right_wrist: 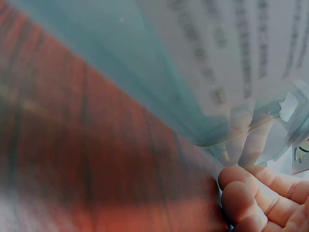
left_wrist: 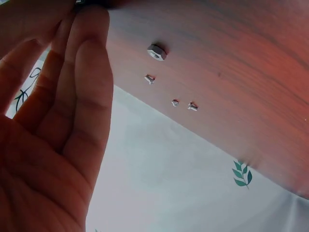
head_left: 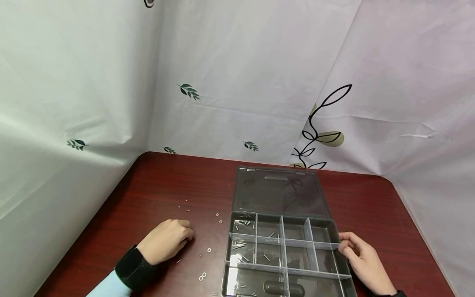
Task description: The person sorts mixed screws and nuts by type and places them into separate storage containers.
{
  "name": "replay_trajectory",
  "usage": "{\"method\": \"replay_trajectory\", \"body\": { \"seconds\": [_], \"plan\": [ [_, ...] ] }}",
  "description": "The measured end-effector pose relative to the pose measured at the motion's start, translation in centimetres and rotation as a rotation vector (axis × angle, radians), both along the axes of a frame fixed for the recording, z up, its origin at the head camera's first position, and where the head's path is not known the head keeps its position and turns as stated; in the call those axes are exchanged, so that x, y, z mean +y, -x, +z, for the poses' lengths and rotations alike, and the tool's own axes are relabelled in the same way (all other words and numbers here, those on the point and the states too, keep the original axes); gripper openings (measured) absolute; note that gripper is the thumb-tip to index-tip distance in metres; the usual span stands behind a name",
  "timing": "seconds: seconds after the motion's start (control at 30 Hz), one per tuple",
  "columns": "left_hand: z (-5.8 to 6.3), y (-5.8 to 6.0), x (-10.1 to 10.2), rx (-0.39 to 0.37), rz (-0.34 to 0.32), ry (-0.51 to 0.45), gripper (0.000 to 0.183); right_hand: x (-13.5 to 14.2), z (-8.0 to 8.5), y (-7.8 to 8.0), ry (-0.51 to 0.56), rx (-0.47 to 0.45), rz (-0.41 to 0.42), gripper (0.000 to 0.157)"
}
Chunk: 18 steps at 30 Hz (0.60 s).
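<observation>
My left hand [head_left: 166,241] is low over the left half of the table, fingers bent downward. In the left wrist view its fingertips [left_wrist: 91,21] meet the top edge by a dark, shiny spot; I cannot tell whether they pinch anything. Close by lie a hex nut [left_wrist: 157,51] and several tiny screws [left_wrist: 192,106]. My right hand [head_left: 365,262] touches the right wall of a grey, see-through compartment box [head_left: 282,270], its fingertips [right_wrist: 236,200] against the outside. Several screws [head_left: 268,255] lie in the left compartments; the lid [head_left: 278,192] is folded back flat.
Between the left hand and the box, several small nuts [head_left: 209,250] and screws are scattered on the dark red table [head_left: 178,177]. A white patterned cloth [head_left: 237,82] hangs behind and on both sides. The box's near edge is cut off by the frame.
</observation>
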<state>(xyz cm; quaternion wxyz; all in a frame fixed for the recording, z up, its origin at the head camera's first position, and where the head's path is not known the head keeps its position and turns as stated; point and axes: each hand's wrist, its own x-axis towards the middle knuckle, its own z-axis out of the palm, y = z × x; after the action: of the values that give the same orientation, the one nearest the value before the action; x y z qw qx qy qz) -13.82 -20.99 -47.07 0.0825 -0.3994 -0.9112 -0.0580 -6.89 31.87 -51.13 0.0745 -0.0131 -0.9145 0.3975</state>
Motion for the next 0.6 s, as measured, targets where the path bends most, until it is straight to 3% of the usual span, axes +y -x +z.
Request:
{"method": "replay_trajectory", "body": {
  "seconds": [0.43, 0.6],
  "plan": [
    [-0.8, 0.9, 0.8, 0.004, -0.002, 0.017, 0.028, 0.0, 0.1, 0.0, 0.001, -0.008, 0.001, 0.025],
    [-0.8, 1.0, 1.4, 0.019, -0.07, -0.027, 0.027, -0.1, 0.1, 0.0, 0.006, -0.004, 0.002, 0.025]
  ]
}}
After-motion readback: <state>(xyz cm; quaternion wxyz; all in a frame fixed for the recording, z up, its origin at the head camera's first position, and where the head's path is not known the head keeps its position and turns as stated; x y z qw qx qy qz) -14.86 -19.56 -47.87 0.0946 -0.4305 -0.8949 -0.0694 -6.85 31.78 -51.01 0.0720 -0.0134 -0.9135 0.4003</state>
